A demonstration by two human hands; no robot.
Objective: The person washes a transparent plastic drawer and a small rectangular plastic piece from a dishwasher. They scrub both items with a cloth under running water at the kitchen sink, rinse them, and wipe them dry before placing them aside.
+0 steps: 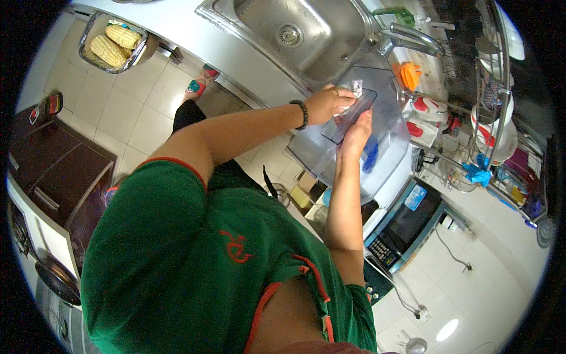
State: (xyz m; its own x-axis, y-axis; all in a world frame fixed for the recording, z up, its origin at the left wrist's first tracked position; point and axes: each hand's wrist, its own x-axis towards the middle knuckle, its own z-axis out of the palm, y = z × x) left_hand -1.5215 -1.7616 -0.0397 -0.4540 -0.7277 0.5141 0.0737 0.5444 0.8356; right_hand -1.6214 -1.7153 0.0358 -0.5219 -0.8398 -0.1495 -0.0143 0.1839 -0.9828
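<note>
L hand point(325, 106) closed on crumpled silvery wad point(357, 88), pressed to clear rect. panel point(365, 102) w/ thin dark rim; R hand point(356, 133) grips panel's other edge. Panel is btwn both hands, over big see-through plastic bin point(313, 154), smooth, straight-walled; can't tell if touching it. Blue item point(370, 154), kind unclear, at bin, just beside R wrist. Ahead & L of hands: brushed-metal sink point(262, 30), rounded corners; curved shiny tap point(417, 38) ahead & R, near bin's far end. R of hands: soft-looking orange piece point(410, 76), white-&-red containers point(422, 131), thin-wire metal rack point(506, 88). Boxy microwave point(407, 219) R, nearer body. Far L: knobbly yellow corn cobs point(112, 48) in lined tub point(86, 54).
</note>
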